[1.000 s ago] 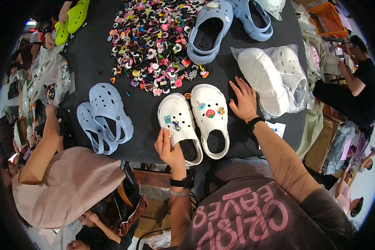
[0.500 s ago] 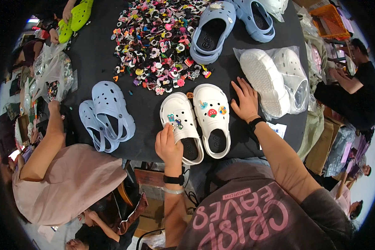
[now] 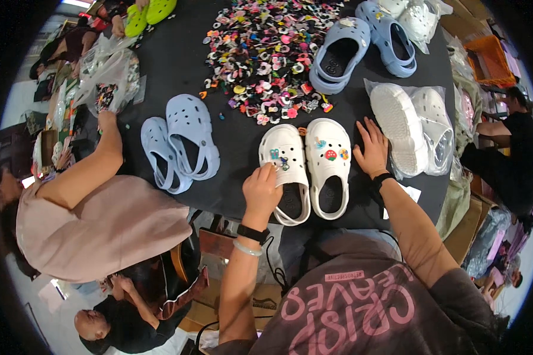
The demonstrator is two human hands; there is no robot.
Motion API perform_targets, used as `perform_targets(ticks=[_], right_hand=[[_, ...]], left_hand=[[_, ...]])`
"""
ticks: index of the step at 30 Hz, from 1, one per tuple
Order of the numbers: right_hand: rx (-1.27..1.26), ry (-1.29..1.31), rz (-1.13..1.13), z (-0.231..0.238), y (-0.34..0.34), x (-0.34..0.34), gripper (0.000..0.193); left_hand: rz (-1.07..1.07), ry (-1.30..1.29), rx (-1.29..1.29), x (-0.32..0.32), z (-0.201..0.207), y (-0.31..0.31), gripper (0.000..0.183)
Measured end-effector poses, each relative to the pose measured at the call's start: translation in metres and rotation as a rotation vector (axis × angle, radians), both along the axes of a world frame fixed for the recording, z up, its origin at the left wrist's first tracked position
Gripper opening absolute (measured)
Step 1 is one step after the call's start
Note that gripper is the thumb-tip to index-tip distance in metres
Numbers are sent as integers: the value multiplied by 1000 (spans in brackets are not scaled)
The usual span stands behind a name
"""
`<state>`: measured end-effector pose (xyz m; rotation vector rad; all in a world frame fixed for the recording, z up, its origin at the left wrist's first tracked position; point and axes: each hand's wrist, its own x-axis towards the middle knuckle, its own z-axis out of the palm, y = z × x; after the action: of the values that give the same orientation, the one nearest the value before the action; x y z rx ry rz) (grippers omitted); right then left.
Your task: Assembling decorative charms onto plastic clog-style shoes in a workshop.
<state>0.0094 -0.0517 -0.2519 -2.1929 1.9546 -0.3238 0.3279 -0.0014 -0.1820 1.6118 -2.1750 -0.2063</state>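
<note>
Head view: left hand curling fingertips onto left white clog near its small charms, pinching closed; item between fingers too small to tell. Right hand lying open, flat on black table, touching right white clog. Charm pile sitting just beyond. Risk: clog sliding under push, scattering charms.

A clog-decorating workshop or stall — a black table crowded with people. Beyond the fingers lies a heap of charms, with bagged clogs alongside.
</note>
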Motion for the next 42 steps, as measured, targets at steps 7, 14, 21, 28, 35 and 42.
perform_targets(ticks=[7, 14, 21, 28, 35, 42], right_hand=[[100, -94, -10, 2, -2, -14, 70], [301, -1030, 38, 122, 10, 34, 53], [1257, -1118, 227, 98, 64, 148, 51], [1098, -1764, -730, 71, 74, 198, 34], [945, -1826, -848, 56, 72, 204, 40], [940, -1853, -803, 60, 72, 204, 40]], left_hand=[[110, 153, -80, -9, -8, 6, 24], [232, 232, -78, -2, -16, 22, 35], [135, 666, 177, 8, -22, 32, 60], [-84, 881, 484, 45, -28, 25, 41], [-6, 884, 407, 39, -18, 6, 28], [61, 754, 318, 40, -11, -9, 25]])
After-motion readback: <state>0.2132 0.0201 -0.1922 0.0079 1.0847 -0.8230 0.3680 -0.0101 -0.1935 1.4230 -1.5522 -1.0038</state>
